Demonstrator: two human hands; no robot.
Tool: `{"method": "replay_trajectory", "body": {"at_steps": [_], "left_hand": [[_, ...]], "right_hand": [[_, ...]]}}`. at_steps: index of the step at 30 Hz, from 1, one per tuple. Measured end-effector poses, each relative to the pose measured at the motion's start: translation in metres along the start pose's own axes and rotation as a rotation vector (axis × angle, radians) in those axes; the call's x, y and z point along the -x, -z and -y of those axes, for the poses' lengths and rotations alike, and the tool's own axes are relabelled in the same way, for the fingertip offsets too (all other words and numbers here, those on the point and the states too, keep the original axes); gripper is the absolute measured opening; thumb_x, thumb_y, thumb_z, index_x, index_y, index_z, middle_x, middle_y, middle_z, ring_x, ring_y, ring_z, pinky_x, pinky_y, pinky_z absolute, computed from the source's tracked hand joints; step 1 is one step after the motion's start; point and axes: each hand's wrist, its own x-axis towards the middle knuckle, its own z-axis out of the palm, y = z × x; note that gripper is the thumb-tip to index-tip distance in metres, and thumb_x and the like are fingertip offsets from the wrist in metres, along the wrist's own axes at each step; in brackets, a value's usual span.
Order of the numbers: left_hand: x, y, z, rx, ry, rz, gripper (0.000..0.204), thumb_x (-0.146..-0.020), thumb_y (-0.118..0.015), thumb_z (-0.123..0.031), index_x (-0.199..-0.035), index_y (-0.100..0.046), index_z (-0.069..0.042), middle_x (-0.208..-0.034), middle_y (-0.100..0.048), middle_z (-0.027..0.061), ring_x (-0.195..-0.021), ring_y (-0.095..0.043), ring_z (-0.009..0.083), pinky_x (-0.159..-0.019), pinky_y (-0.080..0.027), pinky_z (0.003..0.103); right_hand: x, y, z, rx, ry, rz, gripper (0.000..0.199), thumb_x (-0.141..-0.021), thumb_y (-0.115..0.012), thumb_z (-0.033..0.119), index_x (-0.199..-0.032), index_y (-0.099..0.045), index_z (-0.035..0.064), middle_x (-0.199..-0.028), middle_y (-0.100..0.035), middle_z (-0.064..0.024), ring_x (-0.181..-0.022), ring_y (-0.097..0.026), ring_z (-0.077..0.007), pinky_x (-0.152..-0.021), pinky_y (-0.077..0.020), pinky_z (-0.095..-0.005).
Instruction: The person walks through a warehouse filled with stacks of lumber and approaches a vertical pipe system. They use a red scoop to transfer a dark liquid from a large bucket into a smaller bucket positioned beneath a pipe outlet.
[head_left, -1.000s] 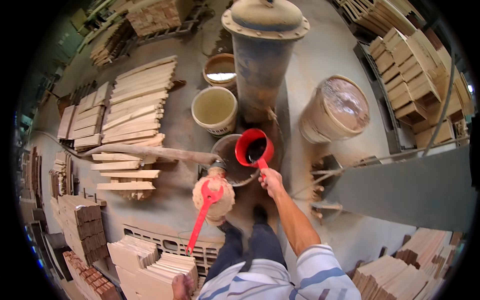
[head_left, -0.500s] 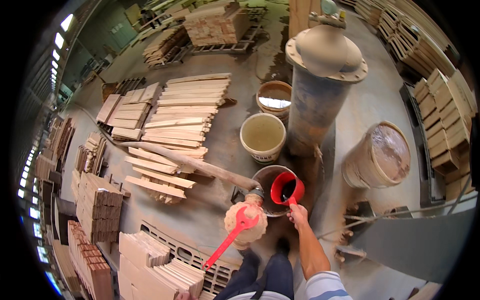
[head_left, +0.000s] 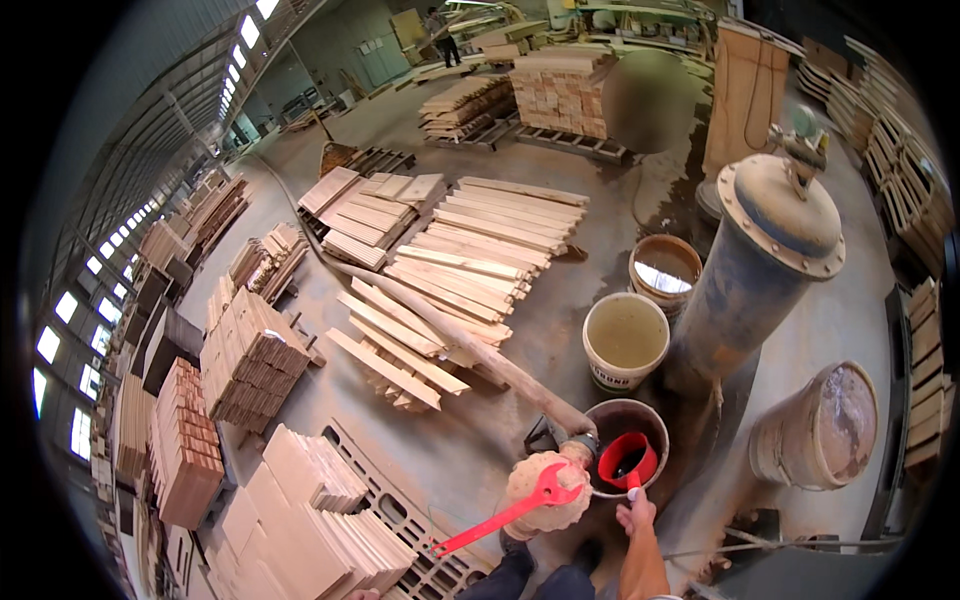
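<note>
My right hand (head_left: 637, 514) is closed around the handle of a red dipper (head_left: 647, 464). The dipper's cup sits at the mouth of a grimy bucket (head_left: 656, 418), with something dark inside the cup. Left of that bucket, a red open-ended wrench (head_left: 510, 514) lies across a round, dust-caked fitting (head_left: 515, 482). A thick, dusty hose (head_left: 500, 368) runs from the fitting toward the far left. Only a sliver of my left hand (head_left: 366, 594) shows at the lower edge, beside stacked pale boards (head_left: 325, 545); its fingers are not clear.
Beyond the bucket stand a white pail of cloudy liquid (head_left: 627, 335), a brown-rimmed pail (head_left: 665, 270) and a tall blue tank (head_left: 745, 285). A covered, dusty bucket (head_left: 800, 440) is at right. Loose planks (head_left: 480, 250) lie left of the pails. A person (head_left: 441, 38) stands far back.
My view has swung left and up, so things sit farther right and lower. The red dipper has shifted from the bucket's right side toward its middle, still in my right hand.
</note>
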Motion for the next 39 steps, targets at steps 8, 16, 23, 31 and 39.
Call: {"method": "replay_trajectory", "body": {"at_steps": [8,16,23,31,39], "left_hand": [[-0.015,-0.017,-0.018,0.064,-0.05,0.093,0.041,-0.089,-0.049,-0.031,-0.114,-0.046,0.002,-0.092,-0.059,0.016,-0.074,-0.061,0.0243,-0.062,-0.052,0.035],[-0.064,-0.02,-0.042,0.036,-0.014,0.215,0.032,-0.088,-0.051,-0.029,-0.105,-0.05,-0.002,-0.092,-0.059,0.0118,-0.074,-0.06,0.0216,-0.061,-0.052,0.034],[-0.084,-0.015,-0.038,0.035,-0.074,0.263,0.037,-0.088,-0.051,-0.035,-0.107,-0.05,-0.003,-0.09,-0.058,0.0106,-0.085,-0.059,0.0223,-0.069,-0.051,0.036],[-0.009,-0.024,-0.061,0.203,-0.173,0.171,0.032,-0.087,-0.053,-0.032,-0.101,-0.051,-0.004,-0.086,-0.057,0.0096,-0.07,-0.06,0.0201,-0.055,-0.049,0.029],[-0.001,-0.012,0.006,0.147,-0.141,0.181,0.034,-0.089,-0.047,-0.033,-0.107,-0.048,-0.004,-0.087,-0.058,0.0101,-0.078,-0.06,0.0205,-0.053,-0.049,0.031]], "right_hand": [[0.052,0.042,-0.012,0.262,0.272,-0.068,0.027,-0.082,-0.047,0.017,-0.069,-0.054,-0.0061,-0.06,-0.056,-0.0121,-0.045,-0.055,-0.0189,-0.036,-0.0429,-0.0274],[0.116,0.08,0.026,0.353,0.412,-0.217,0.041,-0.082,-0.046,0.028,-0.061,-0.056,-0.0065,-0.055,-0.059,-0.0151,-0.042,-0.055,-0.0207,-0.038,-0.0445,-0.0308],[0.158,0.094,0.021,0.303,0.417,-0.207,0.046,-0.085,-0.045,0.036,-0.069,-0.055,-0.0054,-0.057,-0.056,-0.0122,-0.046,-0.054,-0.0197,-0.041,-0.0443,-0.0295],[0.171,0.084,0.022,0.442,0.498,0.013,0.036,-0.089,-0.037,0.024,-0.094,-0.055,-0.0066,-0.057,-0.057,-0.0145,-0.046,-0.057,-0.0196,-0.042,-0.0458,-0.0309],[0.12,0.079,0.029,0.623,0.632,0.187,0.041,-0.084,-0.034,0.01,-0.122,-0.044,-0.0014,-0.057,-0.061,-0.0128,-0.05,-0.061,-0.0196,-0.048,-0.0489,-0.0306]]}}
